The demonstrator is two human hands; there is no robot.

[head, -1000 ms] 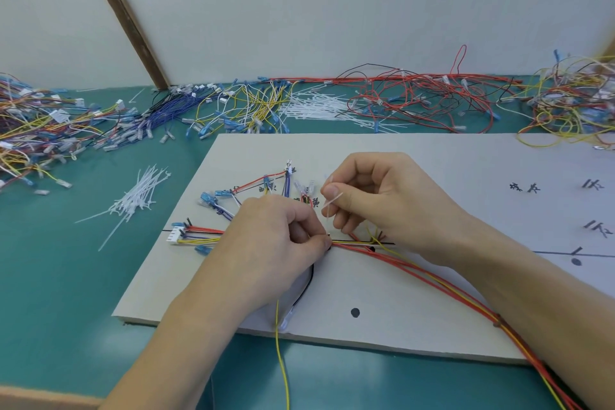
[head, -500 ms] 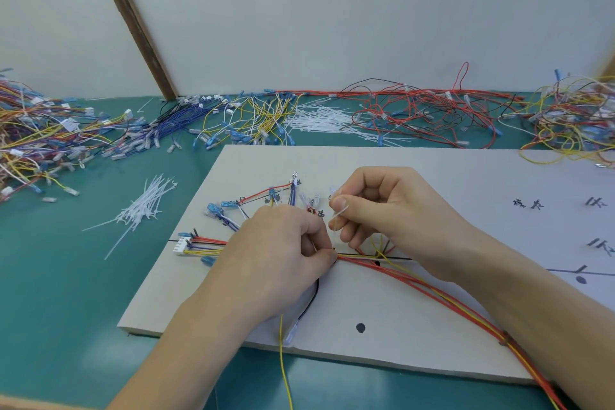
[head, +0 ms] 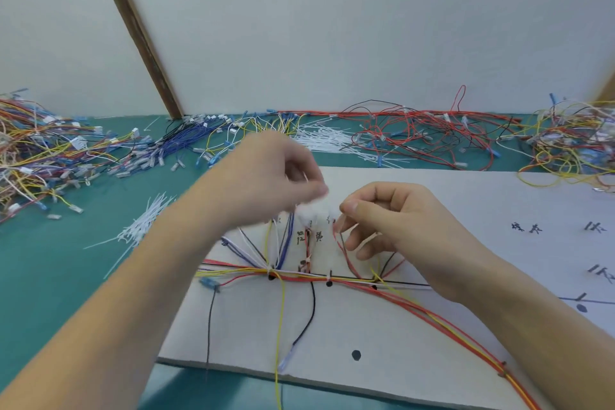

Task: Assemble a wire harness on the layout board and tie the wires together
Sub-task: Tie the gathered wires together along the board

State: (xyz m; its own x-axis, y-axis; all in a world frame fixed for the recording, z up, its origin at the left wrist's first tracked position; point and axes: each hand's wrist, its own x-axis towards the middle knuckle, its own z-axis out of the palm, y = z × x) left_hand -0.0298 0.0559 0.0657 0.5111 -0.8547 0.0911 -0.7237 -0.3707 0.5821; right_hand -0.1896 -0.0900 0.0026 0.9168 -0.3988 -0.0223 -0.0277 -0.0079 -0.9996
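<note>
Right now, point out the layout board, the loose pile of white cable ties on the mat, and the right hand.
layout board (head: 466, 326), head view, bare surface right of centre.
white cable ties (head: 143, 226), head view, middle of the pile.
right hand (head: 399, 226), head view, back of the hand.

Board centre: on your layout board (head: 432, 336) you have two small handwritten characters (head: 309, 237) either side of a red wire, seemingly 红 and 黄, though blurred.
Board right: your handwritten black marks (head: 526, 227) are too blurred to read.
Far right edge: more black strokes (head: 595, 227), not legible.
Elsewhere: you have no printed brands or numbers readable.
</note>
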